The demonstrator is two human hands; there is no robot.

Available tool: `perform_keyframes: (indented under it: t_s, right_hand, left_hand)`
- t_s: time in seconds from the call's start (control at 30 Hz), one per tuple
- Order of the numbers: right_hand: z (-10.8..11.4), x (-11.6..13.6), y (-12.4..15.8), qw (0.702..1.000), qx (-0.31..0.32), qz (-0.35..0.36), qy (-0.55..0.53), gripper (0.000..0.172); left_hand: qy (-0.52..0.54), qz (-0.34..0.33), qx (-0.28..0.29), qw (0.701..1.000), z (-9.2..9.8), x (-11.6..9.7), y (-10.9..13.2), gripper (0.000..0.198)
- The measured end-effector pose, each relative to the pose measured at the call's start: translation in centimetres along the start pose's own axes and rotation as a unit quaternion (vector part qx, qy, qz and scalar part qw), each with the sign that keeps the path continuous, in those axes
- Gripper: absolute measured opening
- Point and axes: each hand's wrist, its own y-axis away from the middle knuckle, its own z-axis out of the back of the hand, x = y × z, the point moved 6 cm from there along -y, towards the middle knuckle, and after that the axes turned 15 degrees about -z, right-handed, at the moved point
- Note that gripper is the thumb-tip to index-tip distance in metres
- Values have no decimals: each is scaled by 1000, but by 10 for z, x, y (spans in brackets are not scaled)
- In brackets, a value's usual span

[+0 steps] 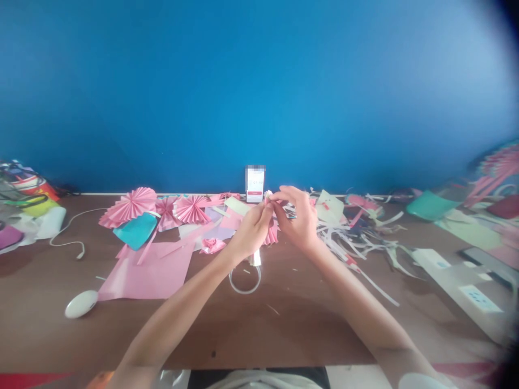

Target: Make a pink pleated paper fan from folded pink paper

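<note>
Near the middle of the table, my left hand point(250, 229) is closed around a small piece of pleated pink paper point(271, 235), whose folds hang below the fingers. My right hand point(299, 217) meets it from the right, thumb and index finger pinched at the paper's top end. A pale tip pokes up between the two hands; its exact form is too small to tell. Just under my left hand stands a white strip or roll point(255, 258), beside a clear ring point(245, 280), perhaps of tape, on the table.
Pink paper fans point(190, 208) and a teal paper piece point(135, 231) lie left, behind a pink sheet point(150, 273) and a white mouse point(81, 304). A phone point(255, 185) leans on the blue wall. Paper strips point(344, 240) and a power-socket panel point(458, 286) are to the right.
</note>
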Motion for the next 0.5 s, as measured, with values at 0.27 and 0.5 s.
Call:
perform_keyframes:
  t_s: [0.27,0.5]
  right_hand:
    - [-9,-7,-5,995,94,4,-41,45]
    - [-15,-8,-4,993,117,9,-22,44]
  left_hand:
    - [-75,-7,20,997,4,5,-3,46]
    - [-4,17,18,1000,-1,14,-3,48]
